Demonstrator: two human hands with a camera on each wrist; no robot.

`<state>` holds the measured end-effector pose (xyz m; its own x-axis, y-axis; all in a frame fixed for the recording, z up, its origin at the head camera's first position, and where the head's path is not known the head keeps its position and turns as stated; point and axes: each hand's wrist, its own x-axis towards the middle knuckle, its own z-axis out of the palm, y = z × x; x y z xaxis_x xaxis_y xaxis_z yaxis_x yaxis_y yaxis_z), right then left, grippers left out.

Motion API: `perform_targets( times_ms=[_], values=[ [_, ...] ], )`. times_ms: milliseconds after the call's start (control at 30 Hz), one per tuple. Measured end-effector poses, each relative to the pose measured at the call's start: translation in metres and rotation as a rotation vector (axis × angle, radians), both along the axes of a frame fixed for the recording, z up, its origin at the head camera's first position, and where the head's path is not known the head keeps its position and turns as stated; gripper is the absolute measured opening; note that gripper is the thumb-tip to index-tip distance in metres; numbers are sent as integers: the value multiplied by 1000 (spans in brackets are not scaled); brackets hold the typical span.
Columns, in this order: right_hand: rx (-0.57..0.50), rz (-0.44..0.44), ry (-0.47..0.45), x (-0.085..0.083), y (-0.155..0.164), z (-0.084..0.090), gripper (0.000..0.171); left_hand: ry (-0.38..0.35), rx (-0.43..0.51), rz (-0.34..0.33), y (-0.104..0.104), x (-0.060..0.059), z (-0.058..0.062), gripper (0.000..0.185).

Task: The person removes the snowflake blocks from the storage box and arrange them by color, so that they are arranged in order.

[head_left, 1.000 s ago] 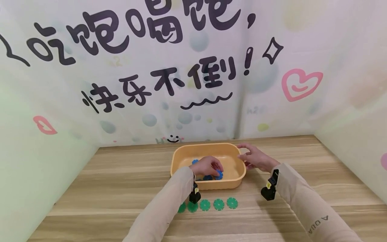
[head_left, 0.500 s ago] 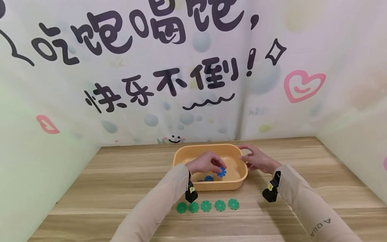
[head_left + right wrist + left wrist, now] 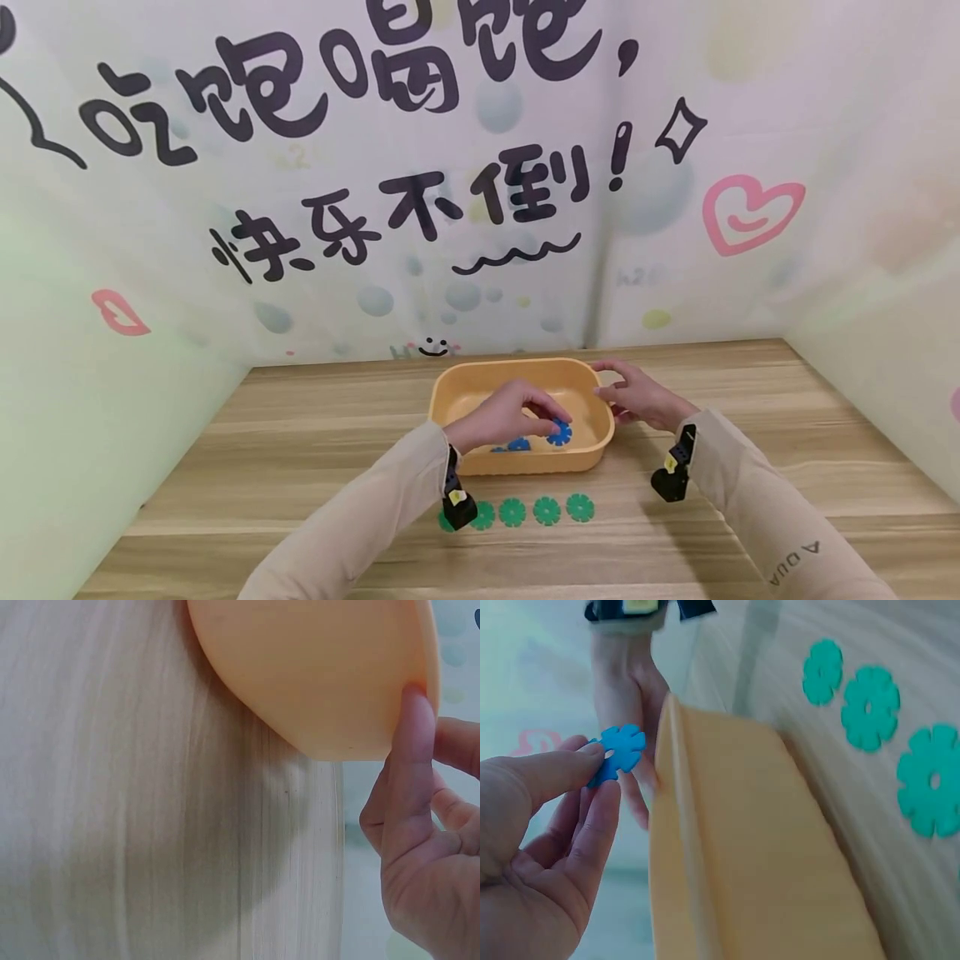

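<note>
Laid out on the desk (image 3: 300, 467): a row of green flower discs (image 3: 547, 509) just in front of the orange tub (image 3: 517, 460); we count four clearly, a fifth half hidden by the left wrist. Left in the tub: a few blue discs (image 3: 517, 444). In hand: one blue flower disc (image 3: 616, 752), pinched in our left hand (image 3: 501, 414), raised over the tub. Our right hand (image 3: 637, 396) steadies the tub's right rim, fingers curled on it.

Smooth plastic tub (image 3: 592, 454) (wood-grain table (image 3: 300, 450))
</note>
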<state>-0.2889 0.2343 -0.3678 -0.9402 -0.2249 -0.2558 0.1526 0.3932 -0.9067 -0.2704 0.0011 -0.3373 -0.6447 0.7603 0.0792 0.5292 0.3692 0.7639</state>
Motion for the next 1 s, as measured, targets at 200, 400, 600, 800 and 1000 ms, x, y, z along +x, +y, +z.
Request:
perform_targets(
  times_ms=[200,400,600,800,1000],
  values=[
    [-6,-5,-3,0,0,0,47,-40,75,-29,1,17,0,17],
    [-10,-6,0,0,0,-1,47,-90,105,-61,5,36,-9,16],
    [-12,-11,0,0,0,0,48,-134,80,-91,9,46,-24,15],
    [-18,-11,4,0,0,-1,47,-151,37,-123,10,50,-43,15],
    [-22,-9,0,-1,1,-2,48,-107,-11,-147,15,59,-57,13]
  ],
)
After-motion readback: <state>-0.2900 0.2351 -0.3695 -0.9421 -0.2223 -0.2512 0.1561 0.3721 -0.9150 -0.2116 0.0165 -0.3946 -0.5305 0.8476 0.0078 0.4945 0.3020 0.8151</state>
